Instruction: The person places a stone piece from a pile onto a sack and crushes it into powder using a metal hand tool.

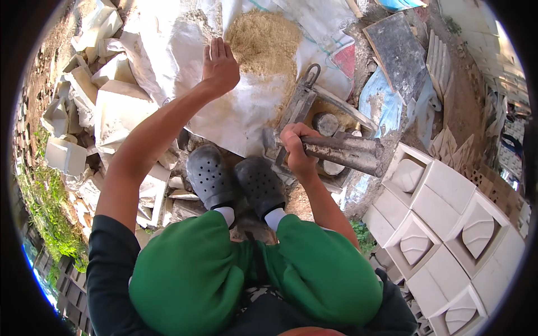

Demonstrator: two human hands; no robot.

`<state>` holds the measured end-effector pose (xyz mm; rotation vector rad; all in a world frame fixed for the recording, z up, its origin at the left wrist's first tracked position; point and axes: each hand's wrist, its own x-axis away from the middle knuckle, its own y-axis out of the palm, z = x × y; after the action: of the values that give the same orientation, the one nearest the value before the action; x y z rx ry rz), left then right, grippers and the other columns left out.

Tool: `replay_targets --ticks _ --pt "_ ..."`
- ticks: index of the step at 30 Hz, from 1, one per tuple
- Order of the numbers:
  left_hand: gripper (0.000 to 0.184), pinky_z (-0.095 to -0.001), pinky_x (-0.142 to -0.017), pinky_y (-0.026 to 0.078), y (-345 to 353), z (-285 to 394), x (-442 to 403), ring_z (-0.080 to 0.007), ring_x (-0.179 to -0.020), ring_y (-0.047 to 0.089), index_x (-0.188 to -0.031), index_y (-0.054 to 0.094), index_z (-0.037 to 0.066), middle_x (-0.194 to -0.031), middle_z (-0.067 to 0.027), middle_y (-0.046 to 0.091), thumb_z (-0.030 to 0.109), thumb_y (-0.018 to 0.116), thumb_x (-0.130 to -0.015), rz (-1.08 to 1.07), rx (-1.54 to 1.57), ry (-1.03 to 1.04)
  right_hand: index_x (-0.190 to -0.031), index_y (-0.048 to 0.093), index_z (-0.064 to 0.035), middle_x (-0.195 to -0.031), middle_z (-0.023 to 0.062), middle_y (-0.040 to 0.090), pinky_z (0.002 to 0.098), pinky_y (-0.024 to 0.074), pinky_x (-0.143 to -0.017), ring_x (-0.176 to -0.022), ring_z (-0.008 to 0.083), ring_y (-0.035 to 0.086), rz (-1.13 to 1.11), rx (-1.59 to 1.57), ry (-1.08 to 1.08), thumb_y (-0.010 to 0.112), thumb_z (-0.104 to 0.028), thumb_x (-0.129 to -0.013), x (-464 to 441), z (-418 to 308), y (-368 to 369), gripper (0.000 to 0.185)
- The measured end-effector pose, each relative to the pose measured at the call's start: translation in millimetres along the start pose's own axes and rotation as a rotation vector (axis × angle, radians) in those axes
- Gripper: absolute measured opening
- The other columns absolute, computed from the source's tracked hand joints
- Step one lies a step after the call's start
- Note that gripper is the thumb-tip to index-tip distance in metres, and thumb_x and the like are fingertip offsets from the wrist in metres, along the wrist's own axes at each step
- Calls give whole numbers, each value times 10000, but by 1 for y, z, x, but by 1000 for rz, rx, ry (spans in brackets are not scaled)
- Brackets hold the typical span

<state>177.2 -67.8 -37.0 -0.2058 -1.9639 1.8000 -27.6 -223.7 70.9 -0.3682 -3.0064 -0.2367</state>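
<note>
My left hand (221, 68) is over the white sheet (224, 126), its fingers stretched out, beside a patch of tan sandy powder (266, 42). Nothing shows in it. My right hand (301, 148) is wrapped round a dirty metal bar (344, 152), held across the near part of a metal mould frame (290, 115). Inside the frame, round pieces (325, 123) are partly visible. A metal loop (312, 75) stands at the frame's far corner.
Broken pale blocks (120, 112) are piled at the left. Cast white blocks with leaf-like reliefs (445, 193) lie at the right. A dark board (397, 53) and blue plastic (381, 103) lie beyond the frame. My grey clogs (210, 175) are close by.
</note>
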Motion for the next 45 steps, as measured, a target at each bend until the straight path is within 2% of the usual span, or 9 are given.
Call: replay_targets --ticks 5,12,17,23,27,30,34,36,45 --pt "927 -512 -1125 29 30 54 24 -471 -1386 -2 -1383 117 -167 -1443 -386 83 556 424 -891 100 282 -119 -655 501 -20 -605 -19 494 247 352 -526 -572 52 407 6 54 -27 543 -80 -838 -1 1 -1 197" --pt "752 -524 -1124 35 13 62 -24 -496 -1377 17 -1340 254 -175 -1429 -392 149 439 378 -923 -109 508 -114 -649 483 -18 -609 -20 493 251 343 -515 -559 52 390 4 -20 -13 536 -65 -833 -3 4 -2 198" --pt "533 -475 -1103 230 1 18 10 -417 -1355 239 -1325 380 -59 -1400 -290 332 303 422 -937 -141 283 129 -642 377 -64 -594 18 432 253 290 -510 -546 73 339 -8 57 8 482 -70 -846 -1 -2 1 229" --pt "784 -377 -1169 136 27 -20 20 -208 -1422 120 -1479 33 85 -1542 -69 126 528 375 -932 -54 -14 868 -644 382 -65 -600 15 436 250 294 -514 -551 75 346 -15 36 -14 489 -70 -848 -2 1 0 231" --pt "541 -386 -1106 290 1 -25 -42 -240 -1286 405 -1409 346 147 -1431 -58 394 463 332 -969 -137 71 936 -645 381 -68 -597 14 432 250 297 -519 -553 75 347 -22 58 -2 487 -69 -852 0 4 -3 232" --pt "423 -411 -899 481 -41 -18 -54 -277 -952 640 -1136 617 84 -1068 -127 659 418 435 -952 -115 327 709 -648 380 -67 -595 14 426 250 299 -521 -554 76 349 -9 53 -4 482 -67 -854 -1 1 0 230" --pt "435 -370 -781 521 -42 -3 -65 -250 -820 660 -1067 646 63 -944 -121 670 436 455 -949 -150 712 381 -649 371 -66 -595 19 425 252 296 -516 -552 76 346 -14 18 -7 476 -65 -856 -3 1 -1 232" --pt "462 -338 -710 534 -30 5 -59 -224 -765 657 -1043 646 41 -932 -148 665 451 457 -946 -521 853 384 -648 367 -66 -596 21 426 253 295 -514 -550 78 344 -16 19 5 475 -64 -856 -2 2 -2 235" --pt "564 -399 -887 509 -27 9 -67 -276 -1034 608 -1197 547 2 -1164 -178 605 482 358 -967 -387 1301 170 -646 366 -65 -597 21 426 249 293 -511 -546 74 334 -1 55 -10 480 -70 -848 -3 1 1 233"
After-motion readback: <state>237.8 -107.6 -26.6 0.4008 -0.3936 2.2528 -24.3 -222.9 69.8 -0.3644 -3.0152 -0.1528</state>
